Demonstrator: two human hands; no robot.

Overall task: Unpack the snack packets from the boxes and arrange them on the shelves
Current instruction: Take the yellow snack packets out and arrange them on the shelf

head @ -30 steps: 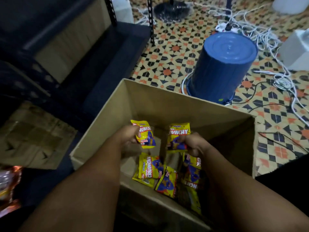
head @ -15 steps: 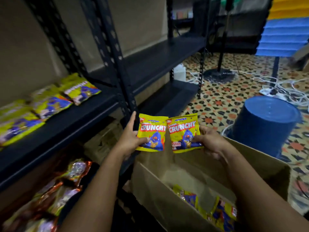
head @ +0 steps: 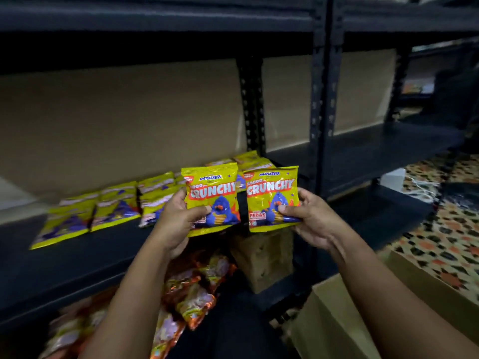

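Head view: left hand (head: 178,224) and right hand (head: 311,221) each pinch a Crunchy packet (head: 211,200); lay both flat on the shelf (head: 108,252), extending the row (head: 103,208).

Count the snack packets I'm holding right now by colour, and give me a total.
Yellow: 2, the left packet in the left hand, the right packet in the right hand.
Orange: 0 held; the orange packets lie lower down, untouched.
Total held: 2.
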